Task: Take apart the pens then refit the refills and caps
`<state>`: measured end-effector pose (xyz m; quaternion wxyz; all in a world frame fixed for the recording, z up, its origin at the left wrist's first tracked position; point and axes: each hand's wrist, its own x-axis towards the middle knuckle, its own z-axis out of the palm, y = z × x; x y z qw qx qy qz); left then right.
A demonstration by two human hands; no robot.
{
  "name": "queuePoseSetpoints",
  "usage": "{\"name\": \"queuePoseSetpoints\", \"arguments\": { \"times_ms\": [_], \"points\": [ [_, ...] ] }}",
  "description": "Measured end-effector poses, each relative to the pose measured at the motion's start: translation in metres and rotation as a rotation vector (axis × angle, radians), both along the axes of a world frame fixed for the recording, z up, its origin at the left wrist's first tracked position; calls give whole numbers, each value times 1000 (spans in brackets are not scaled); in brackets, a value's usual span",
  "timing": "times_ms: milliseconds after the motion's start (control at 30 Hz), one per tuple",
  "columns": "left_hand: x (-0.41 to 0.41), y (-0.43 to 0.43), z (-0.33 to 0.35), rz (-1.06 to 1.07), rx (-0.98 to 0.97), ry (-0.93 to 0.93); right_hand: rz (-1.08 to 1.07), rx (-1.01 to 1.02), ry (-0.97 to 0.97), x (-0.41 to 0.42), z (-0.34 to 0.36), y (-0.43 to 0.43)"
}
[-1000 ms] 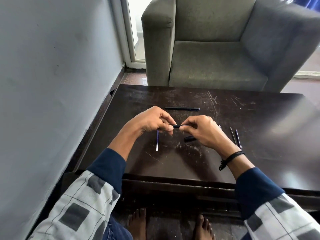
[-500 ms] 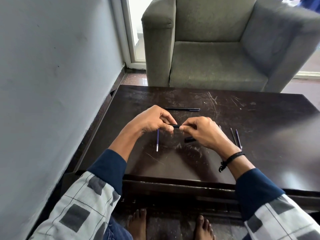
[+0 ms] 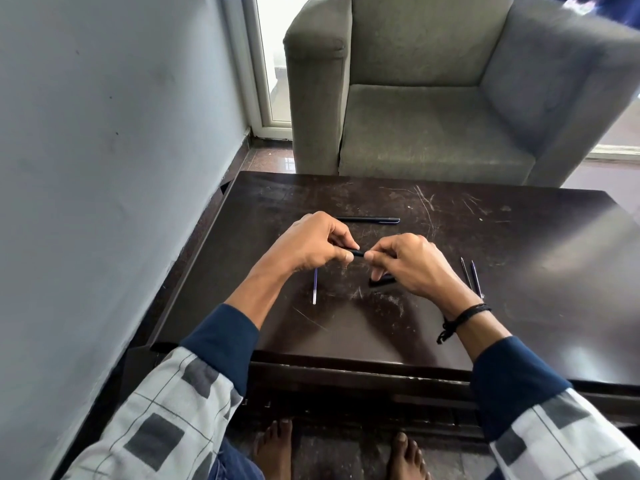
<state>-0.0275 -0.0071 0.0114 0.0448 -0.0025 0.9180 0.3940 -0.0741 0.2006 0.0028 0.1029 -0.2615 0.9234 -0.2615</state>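
1. Black pen barrel [image 3: 358, 252] is held level above the dark wood surface [image 3: 519, 244], between both hands. Only a short stretch shows in the gap between them.
2. Left hand [image 3: 311, 245]: fingers curled, thumb and fingertips pinching the barrel's left end.
3. Right hand [image 3: 412, 265]: fingers curled, fingertips pinching the right end. Black cord wristband [image 3: 464, 315] on that wrist.
4. Blue refill [image 3: 314, 285] lies flat on the surface just below the left hand, running toward the person.
5. Short black piece [image 3: 381, 280] lies on the surface, partly hidden under the right hand. Cap or barrel section, can't tell.
6. Assembled pen [image 3: 369, 220] lies crosswise beyond the hands, apart from them.
7. Two thin refills [image 3: 471, 276] lie side by side, right of the right hand near the wrist.
8. Grey armchair [image 3: 433, 98] stands past the far edge.
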Motion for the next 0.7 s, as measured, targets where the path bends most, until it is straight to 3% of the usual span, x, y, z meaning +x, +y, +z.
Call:
{"name": "queuePoseSetpoints", "arguments": {
  "times_ms": [233,400,567,700],
  "points": [
    [0,-9,5,28,59,-65,-79,-168,-24,-4,0,9],
    [2,-18,8,85,98,-68,-134,26,-5,-10,-6,14],
    [2,-21,9,122,125,-79,2,268,-28,-7,-12,14],
    [3,-19,10,126,127,-94,35,304,38,-4,-15,8]
  ]
}}
